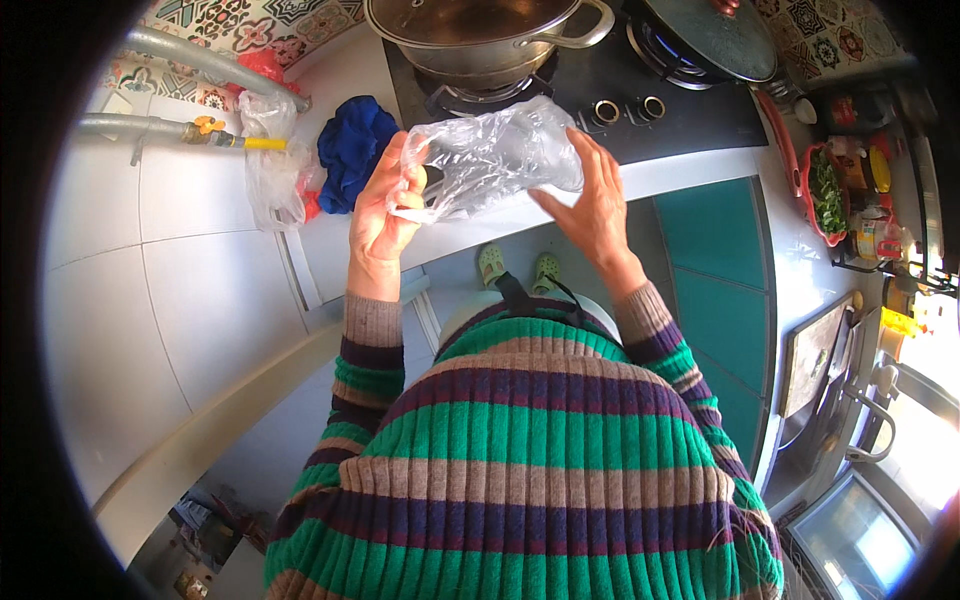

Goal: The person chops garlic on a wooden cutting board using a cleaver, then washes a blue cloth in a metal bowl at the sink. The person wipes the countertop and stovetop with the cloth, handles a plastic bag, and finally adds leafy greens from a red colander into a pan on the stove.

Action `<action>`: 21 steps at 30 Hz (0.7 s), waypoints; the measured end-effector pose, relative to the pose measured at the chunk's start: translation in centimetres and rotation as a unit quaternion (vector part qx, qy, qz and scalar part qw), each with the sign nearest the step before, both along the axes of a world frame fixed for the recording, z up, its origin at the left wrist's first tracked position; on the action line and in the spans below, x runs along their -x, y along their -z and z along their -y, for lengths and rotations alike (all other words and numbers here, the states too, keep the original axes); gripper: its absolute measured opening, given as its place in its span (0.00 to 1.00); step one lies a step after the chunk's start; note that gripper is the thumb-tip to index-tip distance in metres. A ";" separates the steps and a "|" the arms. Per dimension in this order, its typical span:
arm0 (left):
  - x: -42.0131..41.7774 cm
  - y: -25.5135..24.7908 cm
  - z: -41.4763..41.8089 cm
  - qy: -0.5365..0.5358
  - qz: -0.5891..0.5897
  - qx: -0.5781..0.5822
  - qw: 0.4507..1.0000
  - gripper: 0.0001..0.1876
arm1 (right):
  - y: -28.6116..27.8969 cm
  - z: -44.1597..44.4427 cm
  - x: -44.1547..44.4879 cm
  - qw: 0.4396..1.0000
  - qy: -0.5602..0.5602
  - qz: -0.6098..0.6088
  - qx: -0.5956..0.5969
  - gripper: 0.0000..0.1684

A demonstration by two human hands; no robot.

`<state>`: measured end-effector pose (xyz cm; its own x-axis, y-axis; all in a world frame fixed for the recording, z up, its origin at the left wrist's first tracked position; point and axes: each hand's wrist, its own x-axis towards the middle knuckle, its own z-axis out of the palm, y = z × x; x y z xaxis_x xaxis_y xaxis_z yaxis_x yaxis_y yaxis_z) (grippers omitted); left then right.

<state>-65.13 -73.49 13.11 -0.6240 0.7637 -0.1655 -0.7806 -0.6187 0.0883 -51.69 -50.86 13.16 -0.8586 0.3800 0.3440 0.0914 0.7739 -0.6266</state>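
A clear plastic bag (499,154) is stretched between my hands above the front edge of the counter. My left hand (386,202) grips the bag's gathered left end, fingers curled around it. At the bag's right end is my right hand (592,199), its thumb and fingers spread apart along the plastic; whether it pinches any of the film cannot be told. Behind the bag a large metal pot (480,56) stands on the left burner of the black gas hob (697,124). A blue cloth (356,150) lies just left of my left hand.
A glass-lidded pan (716,37) sits on the right burner, above a blue flame. Greens fill a red basket (806,187) at right, near a condiment rack. A yellow-ended gas pipe (262,143) and a plastic bag (274,161) are at left. A cutting board (814,356) stands by the sink.
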 end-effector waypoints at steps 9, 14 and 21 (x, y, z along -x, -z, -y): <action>4.1 -2.9 5.4 -0.056 -0.072 0.009 0.996 0.19 | 1.4 -4.6 -0.1 0.968 0.008 0.028 0.249 0.09; 3.8 -4.5 6.5 -0.032 -0.231 -0.003 0.972 0.22 | -1.1 -4.4 -0.3 0.867 -0.113 0.082 0.479 0.21; 3.3 -4.1 5.4 0.031 -0.290 -0.019 0.956 0.27 | 1.1 -1.8 3.2 0.872 -0.176 0.138 0.436 0.22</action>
